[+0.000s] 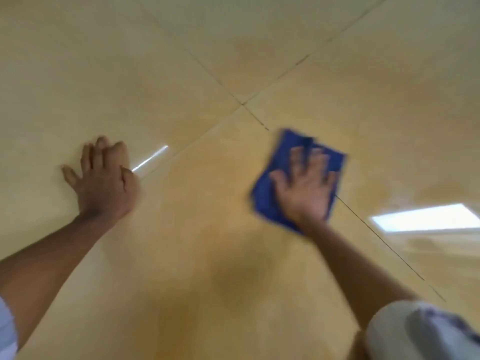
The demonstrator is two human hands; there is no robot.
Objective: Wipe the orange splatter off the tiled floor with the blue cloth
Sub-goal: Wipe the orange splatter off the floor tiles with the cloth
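My right hand [305, 187] lies flat with fingers spread on the blue cloth [265, 198], pressing it onto the beige tiled floor [181, 229] just right of the centre, over a grout line. The cloth is folded into a rough square and is blurred by motion. My left hand [104, 178] rests on the floor at the left with its fingers straight, holding nothing. A faint orange tint spreads over the tiles around and below the cloth [228, 279]; the blur hides any sharp splatter marks.
Dark grout lines cross at a tile corner [242, 103] above the cloth. A bright ceiling-light reflection [426, 216] shines on the floor at the right. My light sleeve [415, 331] shows at the bottom right.
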